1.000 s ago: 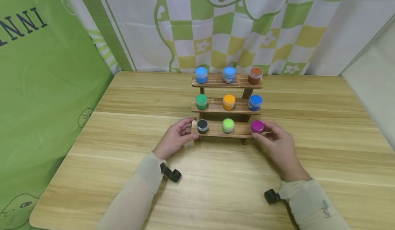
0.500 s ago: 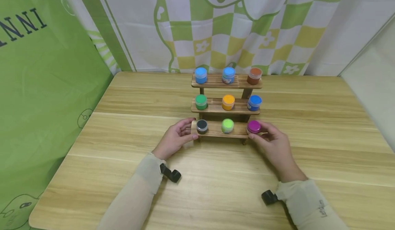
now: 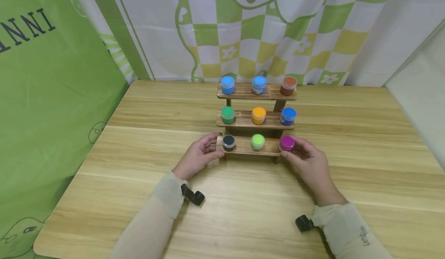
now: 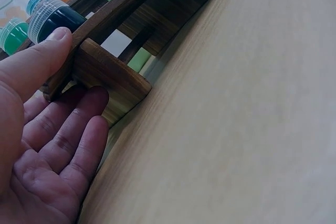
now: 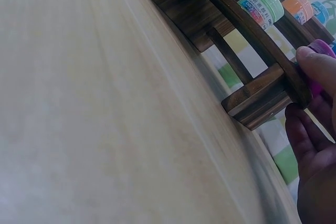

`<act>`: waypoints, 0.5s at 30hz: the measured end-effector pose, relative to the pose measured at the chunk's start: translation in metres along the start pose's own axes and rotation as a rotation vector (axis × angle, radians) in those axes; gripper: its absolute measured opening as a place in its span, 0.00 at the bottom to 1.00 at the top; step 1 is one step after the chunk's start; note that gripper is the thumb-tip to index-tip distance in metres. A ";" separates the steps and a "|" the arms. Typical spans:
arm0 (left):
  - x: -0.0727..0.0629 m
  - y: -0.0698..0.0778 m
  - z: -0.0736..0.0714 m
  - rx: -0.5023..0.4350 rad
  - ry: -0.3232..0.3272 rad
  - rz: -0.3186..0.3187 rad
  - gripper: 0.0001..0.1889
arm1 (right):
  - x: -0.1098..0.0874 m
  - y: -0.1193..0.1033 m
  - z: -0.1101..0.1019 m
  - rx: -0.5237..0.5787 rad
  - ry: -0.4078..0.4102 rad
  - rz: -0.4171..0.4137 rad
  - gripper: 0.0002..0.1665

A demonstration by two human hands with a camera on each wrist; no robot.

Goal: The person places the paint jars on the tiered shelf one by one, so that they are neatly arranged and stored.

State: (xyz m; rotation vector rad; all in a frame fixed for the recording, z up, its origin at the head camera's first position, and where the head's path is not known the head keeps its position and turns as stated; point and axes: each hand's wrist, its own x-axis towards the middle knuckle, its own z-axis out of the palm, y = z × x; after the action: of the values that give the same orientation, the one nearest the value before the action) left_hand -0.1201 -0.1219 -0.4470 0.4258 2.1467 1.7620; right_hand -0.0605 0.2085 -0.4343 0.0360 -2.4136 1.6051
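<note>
A three-tier wooden display stand [image 3: 243,149] holds small paint jars, three on each tier. At the right end of the lowest tier, my right hand [image 3: 313,166] pinches a purple-lidded paint jar [image 3: 287,143] between thumb and fingers. My left hand [image 3: 199,154] holds the left end of that same tier, thumb at its front edge and fingers beneath, as the left wrist view shows. Close to the left thumb [image 4: 39,66] stands a black paint jar [image 3: 228,143]. Midway along the tier is a lime green jar [image 3: 257,142].
Green [image 3: 228,114], orange [image 3: 259,115] and blue [image 3: 288,116] jars occupy the middle tier. Up top are two light blue jars and a brown jar [image 3: 288,86]. Behind the wooden table [image 3: 222,220] hangs a checked curtain [image 3: 271,31]; green cloth [image 3: 52,97] covers the left side.
My right hand has shifted slightly left with the purple jar, bringing it further onto the lowest tier. The left hand keeps its place at the stand's left end.
</note>
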 end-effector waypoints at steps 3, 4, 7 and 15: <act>0.000 0.001 0.000 0.000 -0.003 0.001 0.34 | 0.000 0.000 0.000 -0.006 0.000 0.001 0.26; 0.000 0.001 0.000 0.000 -0.004 0.000 0.34 | 0.000 0.000 -0.001 -0.004 -0.001 0.000 0.26; 0.000 0.001 0.000 -0.001 -0.003 -0.006 0.34 | 0.001 0.000 -0.001 0.005 -0.002 -0.007 0.25; 0.001 0.000 0.000 -0.007 0.007 -0.012 0.33 | 0.001 0.000 0.000 0.015 0.001 -0.023 0.25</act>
State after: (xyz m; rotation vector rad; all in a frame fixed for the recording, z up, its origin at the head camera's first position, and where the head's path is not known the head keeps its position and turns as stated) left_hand -0.1205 -0.1214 -0.4467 0.4040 2.1428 1.7668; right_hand -0.0617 0.2084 -0.4343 0.0659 -2.3918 1.6128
